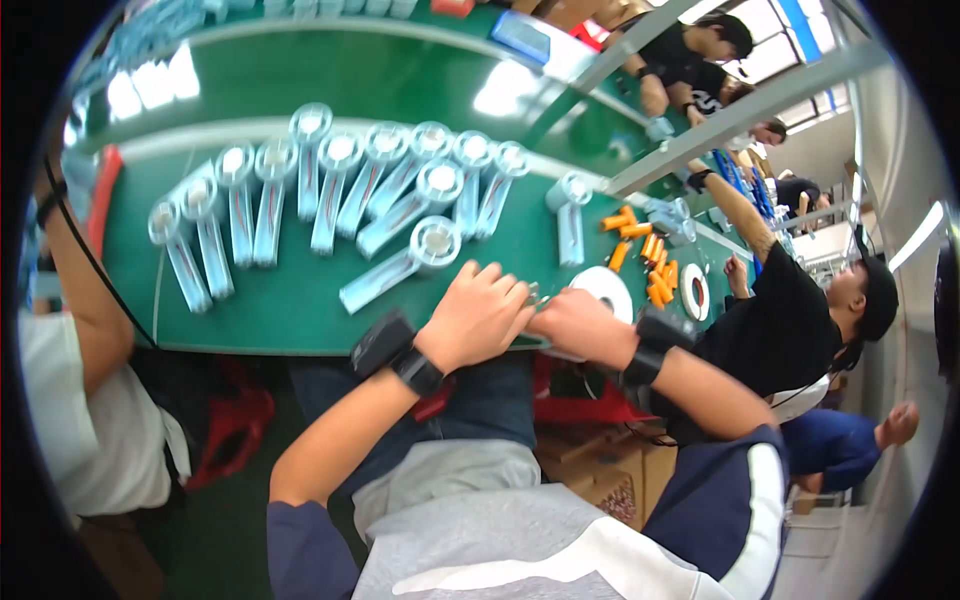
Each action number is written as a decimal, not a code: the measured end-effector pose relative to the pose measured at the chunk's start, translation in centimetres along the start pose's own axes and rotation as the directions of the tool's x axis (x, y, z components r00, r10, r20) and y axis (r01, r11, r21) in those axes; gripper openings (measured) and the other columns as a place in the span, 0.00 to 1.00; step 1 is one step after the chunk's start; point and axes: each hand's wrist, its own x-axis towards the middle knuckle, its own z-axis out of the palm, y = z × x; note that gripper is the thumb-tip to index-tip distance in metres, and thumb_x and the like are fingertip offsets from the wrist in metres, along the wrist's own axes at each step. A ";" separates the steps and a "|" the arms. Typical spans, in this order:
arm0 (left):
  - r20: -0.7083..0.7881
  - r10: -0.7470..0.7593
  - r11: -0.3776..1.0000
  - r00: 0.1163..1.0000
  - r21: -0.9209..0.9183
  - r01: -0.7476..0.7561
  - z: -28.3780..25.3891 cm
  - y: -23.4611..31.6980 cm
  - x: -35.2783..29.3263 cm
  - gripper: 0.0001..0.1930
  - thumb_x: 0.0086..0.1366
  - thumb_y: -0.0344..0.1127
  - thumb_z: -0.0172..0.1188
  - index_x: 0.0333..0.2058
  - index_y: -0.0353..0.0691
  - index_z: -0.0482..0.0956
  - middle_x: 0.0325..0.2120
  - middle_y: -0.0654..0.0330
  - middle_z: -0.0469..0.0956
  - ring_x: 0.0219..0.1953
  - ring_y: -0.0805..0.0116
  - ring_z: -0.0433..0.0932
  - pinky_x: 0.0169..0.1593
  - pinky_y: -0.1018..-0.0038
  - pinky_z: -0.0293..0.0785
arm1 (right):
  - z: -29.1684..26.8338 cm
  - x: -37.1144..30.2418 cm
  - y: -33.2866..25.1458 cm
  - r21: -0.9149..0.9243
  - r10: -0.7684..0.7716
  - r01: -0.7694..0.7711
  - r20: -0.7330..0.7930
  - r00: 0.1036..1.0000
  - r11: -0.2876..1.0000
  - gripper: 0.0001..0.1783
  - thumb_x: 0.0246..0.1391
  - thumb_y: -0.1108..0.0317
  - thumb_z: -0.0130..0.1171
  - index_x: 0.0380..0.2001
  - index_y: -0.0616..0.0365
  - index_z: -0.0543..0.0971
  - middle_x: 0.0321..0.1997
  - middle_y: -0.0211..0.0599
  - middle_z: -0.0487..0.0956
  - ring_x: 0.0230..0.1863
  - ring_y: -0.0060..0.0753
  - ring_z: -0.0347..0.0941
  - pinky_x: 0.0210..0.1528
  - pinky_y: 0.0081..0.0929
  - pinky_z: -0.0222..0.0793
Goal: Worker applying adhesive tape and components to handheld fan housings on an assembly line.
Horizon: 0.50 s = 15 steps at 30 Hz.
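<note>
My left hand and my right hand meet at the table's near edge, fingers curled together. Between their fingertips is something small, mostly hidden, that I cannot make out. Both hands look closed on it. Just beyond my left hand lies a light blue plastic handle with a round, open head, like a handheld fan housing. A white roll of tape lies beside my right hand, partly covered by it. One more light blue housing stands apart, farther off past my right hand.
Several more blue housings spread across the green table. Orange cylindrical batteries and a second tape roll lie to the right. A co-worker reaches in from the right; another person's arm is at the left. A metal frame bar crosses the upper right.
</note>
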 end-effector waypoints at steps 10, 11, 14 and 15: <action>0.244 -0.020 0.993 0.970 0.114 -0.009 -5.7 2.0 1.9 0.18 0.54 0.32 0.65 0.45 0.41 0.77 0.36 0.56 0.76 0.40 0.55 0.74 0.42 0.62 0.70 | 7.8 -14.2 -6.8 0.968 0.971 -0.104 -0.220 0.089 0.229 0.13 0.65 0.74 0.54 0.49 0.61 0.82 0.22 0.26 0.73 0.22 0.12 0.64 0.25 0.16 0.61; 0.220 -0.043 0.995 0.975 0.095 0.022 -6.4 2.5 3.1 0.19 0.53 0.30 0.66 0.46 0.40 0.77 0.36 0.55 0.76 0.41 0.54 0.74 0.43 0.61 0.70 | 9.6 -15.4 -6.3 0.981 0.985 -0.096 -0.164 0.046 0.168 0.12 0.65 0.74 0.54 0.49 0.61 0.82 0.23 0.26 0.74 0.22 0.12 0.65 0.25 0.15 0.61; -0.059 -0.020 0.985 0.998 0.168 0.030 -8.6 0.9 9.0 0.19 0.53 0.29 0.63 0.45 0.39 0.76 0.36 0.54 0.75 0.41 0.52 0.74 0.42 0.59 0.70 | 13.1 -16.8 -7.2 0.998 0.998 -0.064 0.010 -0.054 -0.013 0.12 0.65 0.74 0.54 0.47 0.62 0.82 0.23 0.25 0.74 0.22 0.12 0.65 0.25 0.14 0.61; -0.128 -0.020 0.970 0.992 0.236 0.050 -9.3 -0.7 11.5 0.19 0.53 0.28 0.62 0.45 0.40 0.77 0.36 0.54 0.76 0.42 0.50 0.74 0.44 0.57 0.71 | 12.8 -16.6 -6.5 0.997 0.999 -0.076 -0.030 -0.041 0.027 0.11 0.65 0.74 0.54 0.47 0.62 0.82 0.23 0.25 0.74 0.21 0.12 0.65 0.25 0.15 0.60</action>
